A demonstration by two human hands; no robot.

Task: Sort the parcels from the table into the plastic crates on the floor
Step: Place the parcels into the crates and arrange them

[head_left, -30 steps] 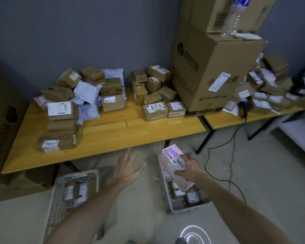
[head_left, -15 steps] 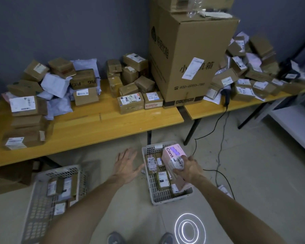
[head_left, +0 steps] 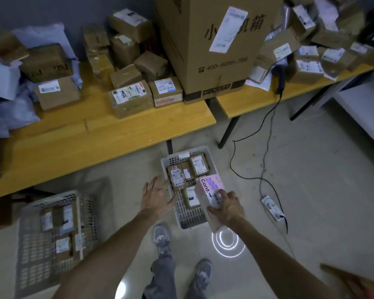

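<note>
My right hand (head_left: 228,207) grips a pink box parcel (head_left: 207,189) marked "Cont", held over the right side of a white plastic crate (head_left: 188,219) on the floor. Several small labelled cardboard parcels (head_left: 198,165) lie inside that crate. My left hand (head_left: 158,196) hovers with spread fingers above the crate's left rim, holding nothing. A second white crate (head_left: 52,240) with a few parcels stands on the floor to the left. Many brown parcels (head_left: 130,99) and white mailer bags (head_left: 2,79) remain on the yellow table (head_left: 84,137).
A big cardboard carton (head_left: 214,44) stands where two tables meet. More parcels (head_left: 307,67) pile on the right table. A black cable (head_left: 246,130) hangs down to a power strip (head_left: 272,207) on the floor. My feet (head_left: 162,237) stand just in front of the crate.
The view has tilted down and closer to the floor. My right hand has lowered the pink box further over the right crate, and my left hand has moved right to its rim.
</note>
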